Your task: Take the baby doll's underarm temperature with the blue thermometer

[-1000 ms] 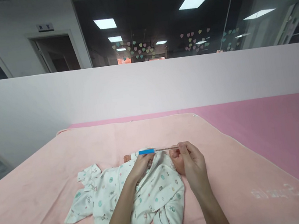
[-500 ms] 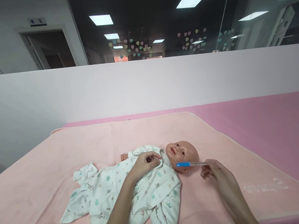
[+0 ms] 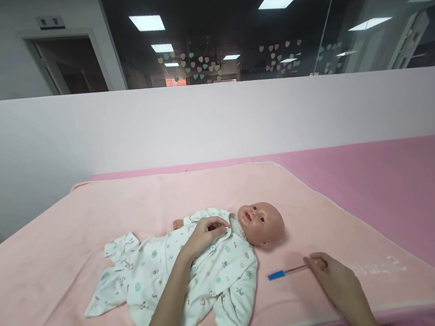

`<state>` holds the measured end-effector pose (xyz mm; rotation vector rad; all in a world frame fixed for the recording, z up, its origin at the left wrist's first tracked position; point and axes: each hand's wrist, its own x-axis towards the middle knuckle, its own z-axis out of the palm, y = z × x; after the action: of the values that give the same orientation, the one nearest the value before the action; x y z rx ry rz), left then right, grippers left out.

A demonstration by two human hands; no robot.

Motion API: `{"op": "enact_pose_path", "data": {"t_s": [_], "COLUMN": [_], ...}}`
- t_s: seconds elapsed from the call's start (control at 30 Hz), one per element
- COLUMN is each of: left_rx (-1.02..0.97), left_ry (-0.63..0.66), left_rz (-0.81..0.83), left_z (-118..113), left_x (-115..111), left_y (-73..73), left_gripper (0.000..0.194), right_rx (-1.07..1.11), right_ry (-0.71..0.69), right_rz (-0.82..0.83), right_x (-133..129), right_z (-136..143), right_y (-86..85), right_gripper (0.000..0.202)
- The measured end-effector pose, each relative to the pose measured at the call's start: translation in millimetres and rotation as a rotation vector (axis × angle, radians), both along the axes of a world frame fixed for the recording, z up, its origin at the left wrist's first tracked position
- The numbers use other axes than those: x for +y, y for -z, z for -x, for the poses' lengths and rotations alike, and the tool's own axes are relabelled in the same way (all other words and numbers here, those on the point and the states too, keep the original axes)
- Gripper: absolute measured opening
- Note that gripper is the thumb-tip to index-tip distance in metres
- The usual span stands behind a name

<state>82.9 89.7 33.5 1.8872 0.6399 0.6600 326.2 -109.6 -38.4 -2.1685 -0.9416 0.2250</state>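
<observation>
A baby doll (image 3: 261, 223) lies on its back, head to the right, dressed in a white printed outfit (image 3: 220, 270). At the outfit's neckline, my left hand (image 3: 205, 236) has its fingers curled and pinched on the collar edge, next to a button. My right hand (image 3: 336, 280) pinches the right end of a thin, clear thermometer (image 3: 283, 272) whose far end is blue. That blue end points left, low over the blanket, between the doll's shoulder and my right fingers. Part of the doll's chest is hidden behind my left forearm.
Under the doll is a pale pink blanket (image 3: 158, 198) with white lettering at right, over a deeper pink surface (image 3: 409, 201). A white low wall (image 3: 212, 123) runs along the back, with a window (image 3: 223, 27) and doorway (image 3: 70, 65) beyond.
My right hand has moved down and slightly right with the thermometer, away from the doll's face to beside the shoulder. My left hand stays at the collar. The view has shifted slightly.
</observation>
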Motion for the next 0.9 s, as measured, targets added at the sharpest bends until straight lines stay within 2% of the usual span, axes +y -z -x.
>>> {"op": "enact_pose_path", "data": {"t_s": [0.07,0.1,0.17,0.23,0.3,0.4,0.47,0.57,0.67,0.77,0.9], "left_rx": [-0.013,-0.020,-0.039,-0.079,-0.129,-0.175,-0.188,-0.183,-0.131,-0.069,-0.027], "left_ry": [-0.002,-0.004,-0.001,-0.005,-0.035,-0.141,-0.216,-0.243,-0.102,0.030,0.054], "left_rz": [-0.006,-0.003,0.016,0.064,0.155,0.305,0.358,0.354,0.260,0.178,0.254], "left_z": [0,0,0,-1,-1,1,2,3,3,2,3], "left_x": [0,0,1,2,4,10,13,14,8,3,2], "left_y": [1.0,1.4,1.6,1.4,1.0,1.1,1.6,1.5,-1.4,-6.0,-9.4], "left_gripper": [0.019,0.019,0.018,0.017,0.018,0.019,0.021,0.023,0.022,0.019,0.021], "right_rx": [-0.041,-0.036,0.010,-0.082,-0.219,-0.383,-0.395,-0.292,-0.214,-0.191,-0.185], "right_ry": [0.090,0.077,-0.121,-0.345,-0.394,-0.356,-0.328,-0.328,-0.377,-0.443,-0.427], "right_rz": [-0.142,-0.227,-0.362,-0.466,-0.510,-0.436,-0.403,-0.511,-0.671,-0.732,-0.737], "right_x": [11,19,39,64,87,110,115,113,110,114,120], "right_z": [18,30,62,97,126,153,158,154,147,143,142], "right_y": [-8.7,-14.2,-26.2,-37.3,-44.4,-46.3,-44.6,-43.3,-44.3,-42.6,-34.3], "right_gripper": [0.036,0.035,0.030,0.026,0.026,0.038,0.041,0.034,0.031,0.031,0.025]}}
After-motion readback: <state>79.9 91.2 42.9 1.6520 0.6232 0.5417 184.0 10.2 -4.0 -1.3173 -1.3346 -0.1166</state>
